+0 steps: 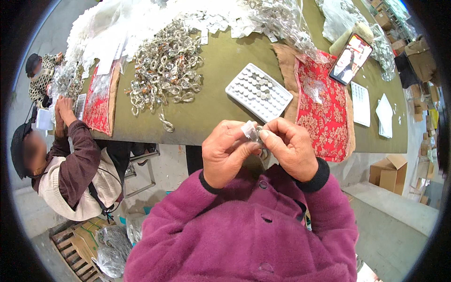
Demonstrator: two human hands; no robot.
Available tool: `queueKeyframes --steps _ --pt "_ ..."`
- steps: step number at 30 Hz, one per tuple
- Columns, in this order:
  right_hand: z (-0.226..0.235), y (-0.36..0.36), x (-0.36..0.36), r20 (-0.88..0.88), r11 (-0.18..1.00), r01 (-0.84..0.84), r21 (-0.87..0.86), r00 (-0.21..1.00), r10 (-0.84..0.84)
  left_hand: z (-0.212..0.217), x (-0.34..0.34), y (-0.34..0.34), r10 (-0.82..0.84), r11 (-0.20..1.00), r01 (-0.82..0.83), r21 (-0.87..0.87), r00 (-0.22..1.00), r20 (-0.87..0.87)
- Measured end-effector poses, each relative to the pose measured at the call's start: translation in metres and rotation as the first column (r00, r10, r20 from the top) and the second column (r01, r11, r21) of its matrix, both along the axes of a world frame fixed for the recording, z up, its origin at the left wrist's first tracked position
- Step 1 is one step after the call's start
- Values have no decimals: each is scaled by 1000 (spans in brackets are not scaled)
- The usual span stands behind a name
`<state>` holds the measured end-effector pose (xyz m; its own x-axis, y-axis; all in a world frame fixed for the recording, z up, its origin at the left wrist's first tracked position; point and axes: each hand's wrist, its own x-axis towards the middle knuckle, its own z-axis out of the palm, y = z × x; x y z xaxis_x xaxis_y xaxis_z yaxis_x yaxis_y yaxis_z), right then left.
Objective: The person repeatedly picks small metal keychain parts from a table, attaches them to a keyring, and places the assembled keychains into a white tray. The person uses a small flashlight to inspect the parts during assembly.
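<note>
Olive-green cloth covers a long table [218, 56], with loose white packets [206, 21] and clear plastic spread along its far side. A big heap of beaded loops [164, 66] lies to the left; ahead, a white tray [278, 104] of small round pieces sits just beyond the hands. On the right are a red floral pad [322, 124] and a phone [351, 58] tilted against a pale roll [345, 41]. A co-worker [77, 174] sits well apart at the left, and an open cardboard box [389, 175] stands beyond the table's right end.

Both forearms, in purple sleeves, rise from below and bend inward, so the left hand [224, 152] and right hand [295, 152] meet near the table's front edge. Thumbs and forefingers of both pinch a small translucent piece [249, 130] between them. Its clear end points up and left, its long axis apparently slanting down to the right, where fingertips partly hide it.
</note>
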<state>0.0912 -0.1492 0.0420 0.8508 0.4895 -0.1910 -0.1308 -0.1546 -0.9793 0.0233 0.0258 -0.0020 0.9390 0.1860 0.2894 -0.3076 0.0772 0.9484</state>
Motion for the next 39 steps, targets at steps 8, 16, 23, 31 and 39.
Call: queueKeyframes --steps 8,16,23,31,39 --pt "-4 -10 -19 -49 990 -4 142 999 11 3 -12 0 -35 999 34 -9 994 -106" --pt "-7 -16 -26 -111 997 -62 40 992 66 2 -20 3 -135 986 112 -126 973 -186" --pt "-13 -18 -51 135 973 172 152 972 -193 6 -24 2 -307 899 155 -410 890 -336" --pt "-17 -25 -37 819 999 42 -32 573 2 11 -28 -5 -284 942 194 -273 896 -342" --pt "-18 -26 -19 899 997 24 -69 435 51 12 -14 3 -326 939 252 -234 872 -366"
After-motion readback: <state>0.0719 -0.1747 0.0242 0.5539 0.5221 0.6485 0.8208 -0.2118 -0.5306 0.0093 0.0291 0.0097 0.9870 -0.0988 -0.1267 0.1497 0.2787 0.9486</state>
